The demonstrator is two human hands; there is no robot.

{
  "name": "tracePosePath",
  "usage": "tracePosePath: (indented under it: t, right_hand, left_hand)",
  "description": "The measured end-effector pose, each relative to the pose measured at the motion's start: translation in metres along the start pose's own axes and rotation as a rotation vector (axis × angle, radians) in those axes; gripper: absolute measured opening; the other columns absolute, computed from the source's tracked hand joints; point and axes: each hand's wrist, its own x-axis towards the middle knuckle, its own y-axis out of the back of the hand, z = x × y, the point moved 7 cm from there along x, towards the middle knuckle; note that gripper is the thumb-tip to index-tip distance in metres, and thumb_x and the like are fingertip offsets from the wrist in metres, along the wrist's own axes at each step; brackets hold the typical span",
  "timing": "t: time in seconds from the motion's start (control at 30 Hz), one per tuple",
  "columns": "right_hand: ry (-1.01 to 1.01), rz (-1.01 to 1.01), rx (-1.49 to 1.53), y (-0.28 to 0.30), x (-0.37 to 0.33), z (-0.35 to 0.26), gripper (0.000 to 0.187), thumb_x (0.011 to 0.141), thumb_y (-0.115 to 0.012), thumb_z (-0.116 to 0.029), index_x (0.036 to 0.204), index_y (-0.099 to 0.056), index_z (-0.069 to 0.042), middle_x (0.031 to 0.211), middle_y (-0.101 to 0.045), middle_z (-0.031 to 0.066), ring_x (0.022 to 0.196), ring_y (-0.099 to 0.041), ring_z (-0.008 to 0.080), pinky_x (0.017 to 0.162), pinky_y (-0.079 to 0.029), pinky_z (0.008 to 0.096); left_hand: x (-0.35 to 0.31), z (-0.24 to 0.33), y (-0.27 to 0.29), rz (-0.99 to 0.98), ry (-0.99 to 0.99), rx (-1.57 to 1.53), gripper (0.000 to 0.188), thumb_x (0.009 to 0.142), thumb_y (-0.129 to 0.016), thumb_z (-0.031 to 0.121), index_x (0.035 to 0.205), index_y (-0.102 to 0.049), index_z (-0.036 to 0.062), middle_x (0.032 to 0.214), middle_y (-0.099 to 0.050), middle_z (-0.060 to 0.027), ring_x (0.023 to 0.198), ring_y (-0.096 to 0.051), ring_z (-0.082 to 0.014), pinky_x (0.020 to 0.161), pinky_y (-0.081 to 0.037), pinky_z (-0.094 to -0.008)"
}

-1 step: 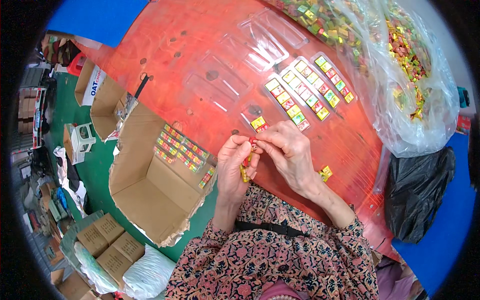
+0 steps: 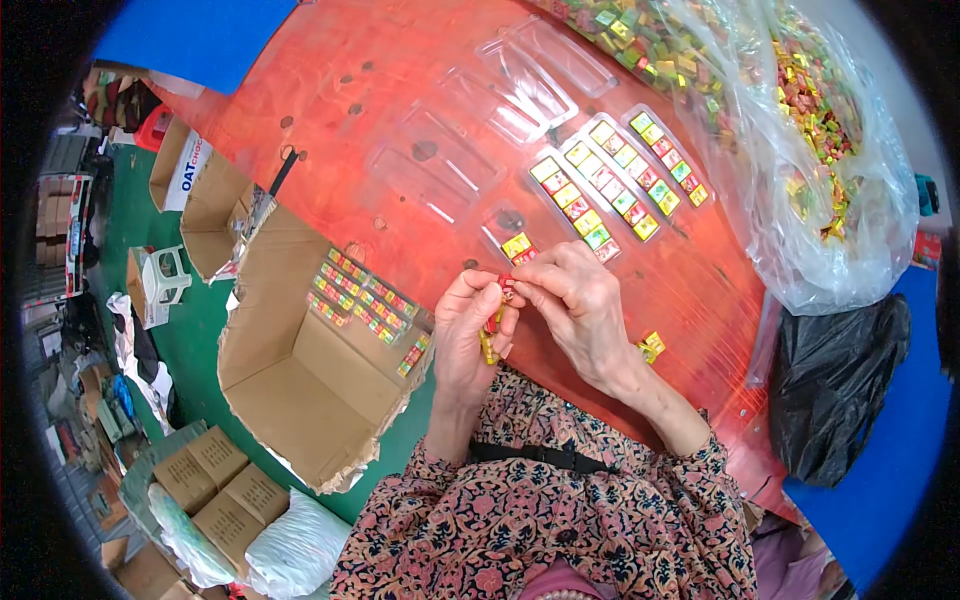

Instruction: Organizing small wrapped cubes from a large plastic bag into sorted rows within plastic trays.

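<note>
My left hand (image 2: 469, 325) is closed around a few small wrapped pieces (image 2: 489, 346) in red and yellow. At its fingertips sits a red wrapped piece (image 2: 506, 287), which my right hand (image 2: 577, 310) also pinches with thumb and forefinger. Just beyond the hands, a clear plastic tray (image 2: 493, 229) has a few pieces at its near end, partly hidden by my fingers. To its right lie several clear trays filled with rows of red, yellow and green pieces (image 2: 612, 176). A couple of loose yellow pieces (image 2: 652, 347) rest beside my right wrist.
Unfilled clear trays (image 2: 430, 160) lie farther back on the red table (image 2: 330, 190). A large clear bag (image 2: 800, 275) of wrapped pieces is at the right, above a black plastic bag (image 2: 830, 400). An open cardboard box (image 2: 265, 350) with filled trays stands at the left.
</note>
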Motion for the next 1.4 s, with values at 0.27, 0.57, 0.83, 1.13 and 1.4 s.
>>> tracePosePath:
  t: [0.27,0.57,0.83,1.13,1.4]
  right_hand:
    - [0.0,0.116,-0.048,0.013,0.002,-0.008,0.017,0.069,-0.071,-0.002,0.085,-0.065,-0.001,0.077,-0.06,0.0091,0.073,-0.057,0.0227,0.064,-0.045,0.0321]
    - [-0.049,-0.01,0.1,-0.001,-0.001,0.002,0.016,0.07,-0.07,-0.001,0.086,-0.066,0.0,0.076,-0.059,0.0089,0.071,-0.057,0.0204,0.062,-0.045,0.0299]
    - [-0.267,-0.067,0.357,0.0,0.002,0.016,0.007,0.079,-0.064,0.0,0.086,-0.066,0.002,0.078,-0.062,0.0062,0.07,-0.06,0.0117,0.06,-0.048,0.0228]
    - [-0.286,0.085,0.258,0.004,0.018,0.032,0.007,0.081,-0.064,-0.002,0.086,-0.066,0.002,0.076,-0.061,0.0052,0.068,-0.058,0.0087,0.058,-0.046,0.0216]
    - [-0.047,0.142,-0.252,-0.016,0.031,0.029,0.01,0.075,-0.066,-0.005,0.084,-0.066,0.001,0.076,-0.058,0.0127,0.071,-0.056,0.0271,0.063,-0.044,0.0359]
  left_hand:
    - [-0.001,0.001,-0.008,0.014,0.053,-0.047,0.008,0.092,-0.052,0.014,0.093,-0.052,0.0062,0.081,-0.062,-0.0104,0.047,-0.046,-0.0062,0.037,-0.034,-0.0169]
    - [-0.003,0.0,-0.007,-0.019,-0.004,0.042,0.008,0.092,-0.053,0.013,0.091,-0.053,0.0053,0.07,-0.057,-0.0059,0.047,-0.046,-0.0051,0.037,-0.033,-0.0165]
    - [0.001,0.002,-0.01,-0.064,-0.063,0.016,0.015,0.091,-0.053,0.01,0.101,-0.058,0.0005,0.086,-0.063,-0.0118,0.053,-0.049,-0.0052,0.04,-0.035,-0.0155]
    - [0.006,0.012,0.003,0.062,-0.106,0.114,0.019,0.091,-0.051,0.009,0.107,-0.058,-0.0001,0.089,-0.063,-0.0123,0.052,-0.046,-0.004,0.039,-0.034,-0.0143]
    - [0.011,0.013,0.014,0.158,-0.175,0.253,0.021,0.09,-0.051,0.007,0.108,-0.057,-0.0031,0.092,-0.064,-0.0153,0.048,-0.046,-0.0047,0.037,-0.035,-0.016]
